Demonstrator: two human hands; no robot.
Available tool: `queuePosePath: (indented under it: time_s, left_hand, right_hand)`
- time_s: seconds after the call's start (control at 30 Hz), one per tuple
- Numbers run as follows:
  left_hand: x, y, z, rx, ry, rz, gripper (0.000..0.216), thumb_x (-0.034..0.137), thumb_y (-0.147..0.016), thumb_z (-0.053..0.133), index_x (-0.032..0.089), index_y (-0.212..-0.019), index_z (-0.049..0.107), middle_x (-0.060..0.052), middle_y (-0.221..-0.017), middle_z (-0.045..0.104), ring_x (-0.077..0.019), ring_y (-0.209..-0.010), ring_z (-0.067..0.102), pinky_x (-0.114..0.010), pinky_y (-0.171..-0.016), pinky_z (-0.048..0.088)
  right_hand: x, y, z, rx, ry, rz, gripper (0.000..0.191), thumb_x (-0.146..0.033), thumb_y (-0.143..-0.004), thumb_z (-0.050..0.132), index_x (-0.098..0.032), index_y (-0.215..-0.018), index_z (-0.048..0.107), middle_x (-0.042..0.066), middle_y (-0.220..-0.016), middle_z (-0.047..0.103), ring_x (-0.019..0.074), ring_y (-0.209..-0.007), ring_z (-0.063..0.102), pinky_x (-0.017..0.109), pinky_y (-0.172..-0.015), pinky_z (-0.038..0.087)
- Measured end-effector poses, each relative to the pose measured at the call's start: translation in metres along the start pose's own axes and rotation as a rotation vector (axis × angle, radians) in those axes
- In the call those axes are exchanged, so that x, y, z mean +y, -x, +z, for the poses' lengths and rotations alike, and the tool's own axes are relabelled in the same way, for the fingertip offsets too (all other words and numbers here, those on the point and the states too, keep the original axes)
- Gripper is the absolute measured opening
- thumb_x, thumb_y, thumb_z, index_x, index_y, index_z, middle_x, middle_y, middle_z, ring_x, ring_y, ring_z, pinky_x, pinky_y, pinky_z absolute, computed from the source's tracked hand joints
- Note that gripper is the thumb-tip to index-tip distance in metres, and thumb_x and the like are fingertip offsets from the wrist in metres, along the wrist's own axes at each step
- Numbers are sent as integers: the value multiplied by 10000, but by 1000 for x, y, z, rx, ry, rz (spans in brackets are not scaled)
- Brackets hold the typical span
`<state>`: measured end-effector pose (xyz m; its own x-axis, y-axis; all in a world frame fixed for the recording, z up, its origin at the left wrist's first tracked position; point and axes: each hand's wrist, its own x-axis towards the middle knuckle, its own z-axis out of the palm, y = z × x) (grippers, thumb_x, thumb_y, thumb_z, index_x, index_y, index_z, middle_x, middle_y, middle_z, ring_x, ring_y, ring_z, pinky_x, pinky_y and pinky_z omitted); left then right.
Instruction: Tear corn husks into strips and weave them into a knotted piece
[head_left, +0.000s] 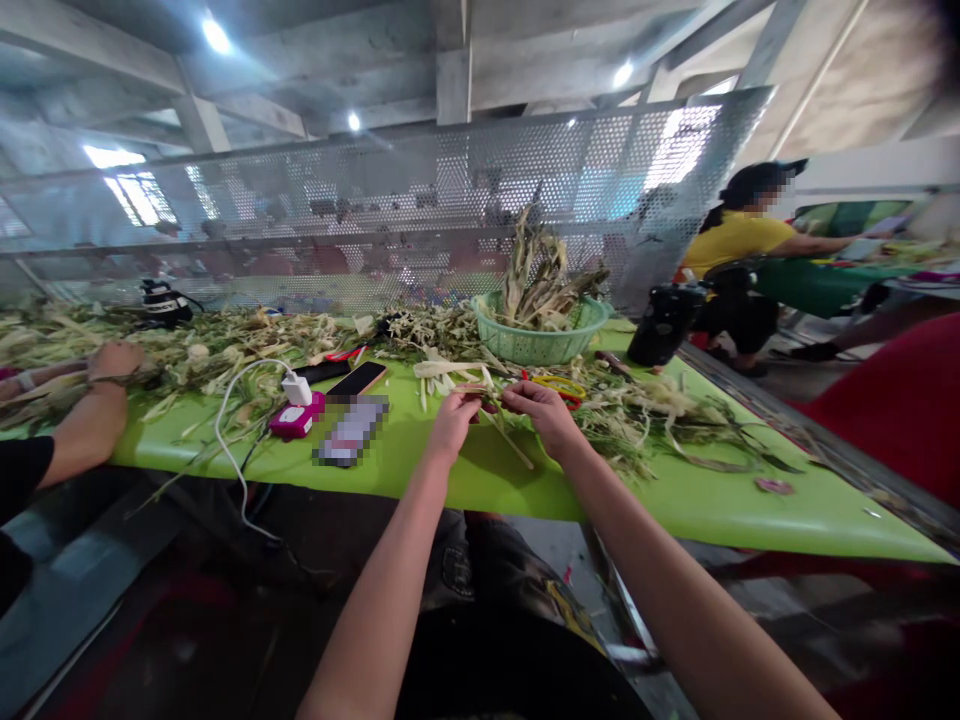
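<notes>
Worker's left hand pinches a small bundle of pale stalks above the worktop, in from its near edge, one stalk slanting toward that edge. Right hand at the bundle's other side, fingertips drawn together; cannot tell whether they grip it. Green basket of withered leaves by the far edge; black container at the far right corner; magenta charger block and dark phone left of the hands

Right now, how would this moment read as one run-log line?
left hand: holds dried stalks | right hand: pinched beside them, hold unclear | table: green basket of dried leaves, black phone, pink socket
</notes>
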<state>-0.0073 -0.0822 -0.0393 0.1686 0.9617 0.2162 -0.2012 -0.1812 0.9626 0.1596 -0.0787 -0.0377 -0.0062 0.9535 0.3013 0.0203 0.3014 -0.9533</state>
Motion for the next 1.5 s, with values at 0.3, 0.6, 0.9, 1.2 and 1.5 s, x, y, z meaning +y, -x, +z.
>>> queuePosePath:
  time_s: [0.3,0.6,0.9,1.2,1.5]
  left_hand:
    - [-4,0,-2,-47,-154,49,252,403,-852,562,175,-882,665,-40,-777,670,-153,-680,535,-288,-661,411]
    - [-7,-1,-5,-11,-246,72,263,424,-848,573,179,-821,665,-8,-689,608,-141,-640,514,-275,-645,385]
    - [-2,0,-2,68,-81,100,249,373,-709,736,177,-796,607,-18,-740,642,-154,-697,598,-288,-705,454]
    - [-1,-5,-7,280,271,36,460,563,-814,583,201,-1095,544,-74,-1010,706,-163,-874,651,-253,-702,442]
    - [2,2,-5,57,83,22,445,581,-852,508,208,-1050,647,-81,-1035,680,-188,-891,636,-296,-762,446]
  right_hand:
    - [-3,1,2,13,24,-26,289,-451,-649,779,-186,-707,681,-3,-669,619,145,-655,535,290,-680,423]
    - [0,1,2,23,107,-114,294,-458,-705,736,-197,-834,696,12,-754,638,164,-706,559,310,-704,449]
    - [-3,-1,3,-43,201,-191,228,-441,-646,788,-225,-686,728,49,-883,625,227,-899,572,375,-884,420]
    - [1,-1,0,64,18,-85,306,-483,-665,760,-214,-734,631,-14,-703,587,145,-652,517,295,-674,414]
    - [-4,1,2,110,-2,-90,306,-486,-669,745,-214,-731,619,-14,-691,568,133,-621,502,286,-646,426]
